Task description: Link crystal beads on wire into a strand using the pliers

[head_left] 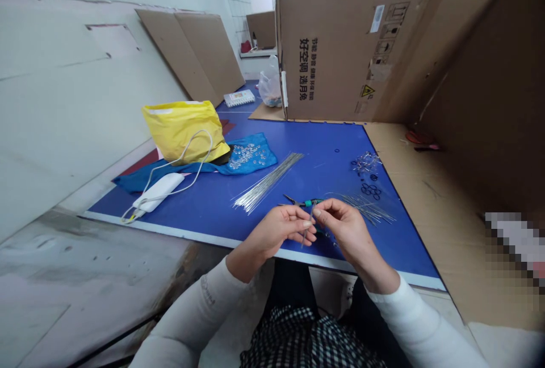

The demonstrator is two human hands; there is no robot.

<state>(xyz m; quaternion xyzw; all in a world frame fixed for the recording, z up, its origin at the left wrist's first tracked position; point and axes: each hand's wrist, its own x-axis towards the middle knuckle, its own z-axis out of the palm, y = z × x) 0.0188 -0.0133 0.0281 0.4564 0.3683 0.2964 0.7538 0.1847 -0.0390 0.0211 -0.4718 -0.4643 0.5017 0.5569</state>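
Note:
Both hands meet above the front edge of the blue table (213, 209). A thin wire (303, 238) runs between the fingertips of my left hand (286, 227), which are pinched on it. My right hand (340, 220) is closed with thumb and index finger together at the wire's upper end. Behind the hands lie pliers (293, 200) with dark jaws and green on the handles, partly hidden. A bundle of straight wires (268, 183) lies to the left, and looser wires (366, 208) spread out to the right.
Black rings (371, 191) and a tangle of small wire pieces (367, 161) lie at the right. Clear beads (247, 155) sit on blue cloth (266, 149) beside a yellow bag (183, 129). A white power strip (159, 192) with a cable is at left. A large cardboard box (340, 55) stands behind.

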